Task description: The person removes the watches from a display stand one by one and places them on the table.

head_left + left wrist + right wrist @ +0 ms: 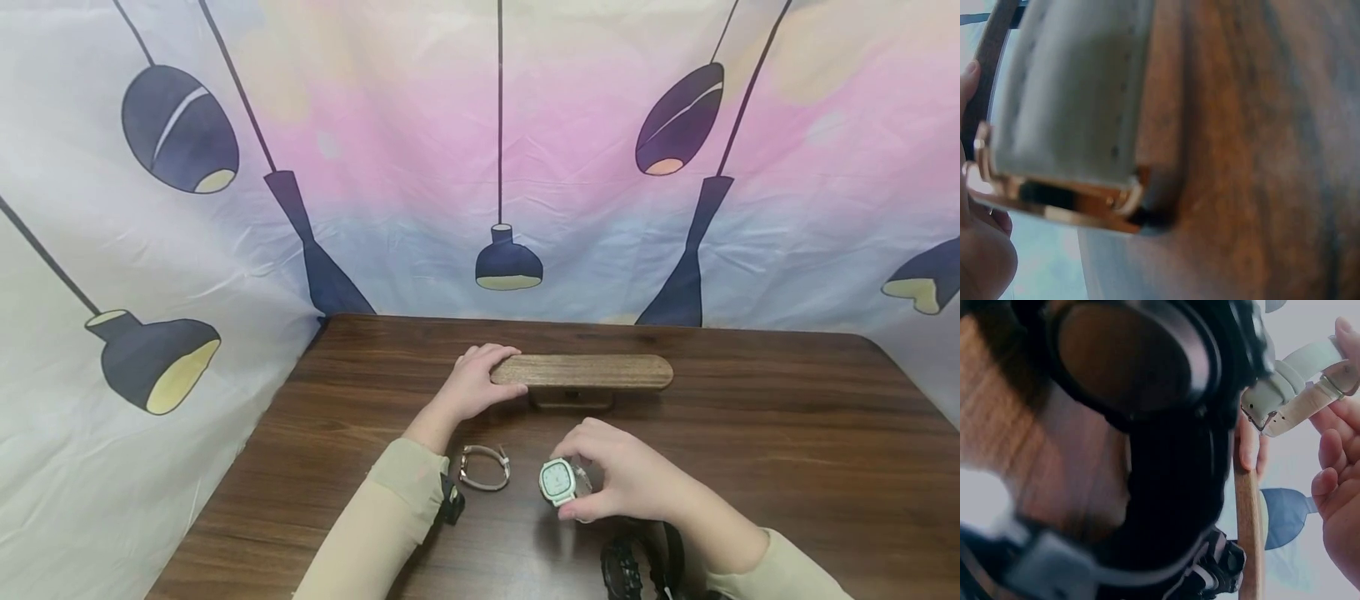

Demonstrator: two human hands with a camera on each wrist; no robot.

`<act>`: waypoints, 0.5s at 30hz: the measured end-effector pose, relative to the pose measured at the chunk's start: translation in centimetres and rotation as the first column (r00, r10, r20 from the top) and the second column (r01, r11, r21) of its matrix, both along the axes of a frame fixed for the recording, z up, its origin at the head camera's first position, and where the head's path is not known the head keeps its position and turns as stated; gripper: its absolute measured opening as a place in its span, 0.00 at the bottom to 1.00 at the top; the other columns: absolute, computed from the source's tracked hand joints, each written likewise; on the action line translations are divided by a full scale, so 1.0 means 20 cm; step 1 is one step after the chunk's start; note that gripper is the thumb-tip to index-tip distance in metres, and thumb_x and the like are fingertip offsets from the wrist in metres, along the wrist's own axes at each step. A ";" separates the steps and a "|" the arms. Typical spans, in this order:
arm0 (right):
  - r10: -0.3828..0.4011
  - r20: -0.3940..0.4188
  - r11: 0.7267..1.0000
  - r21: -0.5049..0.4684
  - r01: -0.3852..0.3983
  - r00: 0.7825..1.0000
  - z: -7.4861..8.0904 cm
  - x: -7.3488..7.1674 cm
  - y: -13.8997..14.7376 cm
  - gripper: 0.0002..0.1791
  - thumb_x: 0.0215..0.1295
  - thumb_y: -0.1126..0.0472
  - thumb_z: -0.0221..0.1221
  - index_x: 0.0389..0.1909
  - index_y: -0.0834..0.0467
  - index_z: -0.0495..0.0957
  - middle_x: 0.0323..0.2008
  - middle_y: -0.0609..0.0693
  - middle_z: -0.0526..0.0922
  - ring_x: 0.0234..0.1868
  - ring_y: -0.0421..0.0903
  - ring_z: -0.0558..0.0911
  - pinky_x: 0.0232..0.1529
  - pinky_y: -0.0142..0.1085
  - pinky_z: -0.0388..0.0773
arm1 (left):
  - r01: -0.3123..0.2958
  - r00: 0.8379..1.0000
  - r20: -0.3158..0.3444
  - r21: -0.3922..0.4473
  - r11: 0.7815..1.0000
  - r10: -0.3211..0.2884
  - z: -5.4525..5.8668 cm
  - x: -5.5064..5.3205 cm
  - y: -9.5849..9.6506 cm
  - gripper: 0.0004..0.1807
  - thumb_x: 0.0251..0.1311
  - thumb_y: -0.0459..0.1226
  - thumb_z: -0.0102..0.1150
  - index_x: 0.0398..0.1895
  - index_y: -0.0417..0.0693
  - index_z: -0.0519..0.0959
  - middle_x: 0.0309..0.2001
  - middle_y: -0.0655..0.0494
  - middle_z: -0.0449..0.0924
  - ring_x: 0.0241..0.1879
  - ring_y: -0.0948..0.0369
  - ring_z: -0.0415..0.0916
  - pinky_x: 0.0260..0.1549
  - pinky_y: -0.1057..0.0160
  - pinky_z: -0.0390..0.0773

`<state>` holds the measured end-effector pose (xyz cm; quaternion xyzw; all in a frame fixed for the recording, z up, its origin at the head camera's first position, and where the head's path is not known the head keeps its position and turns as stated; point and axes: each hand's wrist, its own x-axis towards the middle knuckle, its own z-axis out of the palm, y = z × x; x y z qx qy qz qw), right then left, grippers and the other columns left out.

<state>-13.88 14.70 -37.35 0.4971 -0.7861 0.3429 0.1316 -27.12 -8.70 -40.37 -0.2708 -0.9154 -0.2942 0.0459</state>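
Observation:
My left hand [476,383] grips the left end of a wooden stand [585,372], a rounded bar on a low base, with the thumb in front and the fingers behind. Over the table, my right hand [626,471] pinches a pale mint wristwatch [557,481] between thumb and fingers, its squarish dial facing up toward the head camera. In the right wrist view the pale strap [1279,394] forms a loop with its buckle fastened. Between my forearms a thin-banded wristwatch [485,467] lies on the table; its grey-beige strap [1075,94] and rose-gold metal loom large in the left wrist view.
Black wristwatches [622,571] stand on the dark wooden table [787,433] under my right forearm, filling much of the right wrist view. A fabric backdrop [420,150] printed with lamps hangs right behind the table's far edge and along its left side.

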 end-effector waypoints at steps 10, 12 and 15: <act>0.032 -0.003 0.998 0.051 -0.032 0.999 -0.04 0.04 -0.06 0.24 0.45 0.47 0.72 0.43 0.49 0.77 0.39 0.35 0.77 0.41 0.34 0.72 0.42 0.25 0.68 | 0.002 1.000 -0.006 0.008 1.000 -0.002 -0.01 0.00 -0.01 0.34 0.51 0.56 0.65 0.61 0.54 0.73 0.58 0.59 0.72 0.57 0.56 0.65 0.55 0.49 0.60; 0.036 0.006 0.998 0.056 -0.036 0.999 -0.05 0.05 -0.06 0.25 0.45 0.47 0.72 0.44 0.49 0.77 0.40 0.35 0.77 0.41 0.34 0.72 0.42 0.25 0.69 | 0.003 1.000 -0.003 0.011 1.000 -0.003 -0.01 0.00 0.00 0.34 0.51 0.56 0.64 0.61 0.54 0.73 0.58 0.59 0.72 0.57 0.55 0.65 0.55 0.49 0.60; 0.038 0.010 0.997 0.070 -0.039 0.999 -0.05 0.05 -0.07 0.25 0.46 0.46 0.71 0.45 0.49 0.76 0.40 0.36 0.77 0.42 0.34 0.72 0.43 0.26 0.70 | 0.002 1.000 -0.001 0.013 1.000 -0.002 0.00 0.00 0.00 0.33 0.51 0.55 0.65 0.61 0.56 0.73 0.58 0.60 0.72 0.57 0.56 0.64 0.56 0.50 0.60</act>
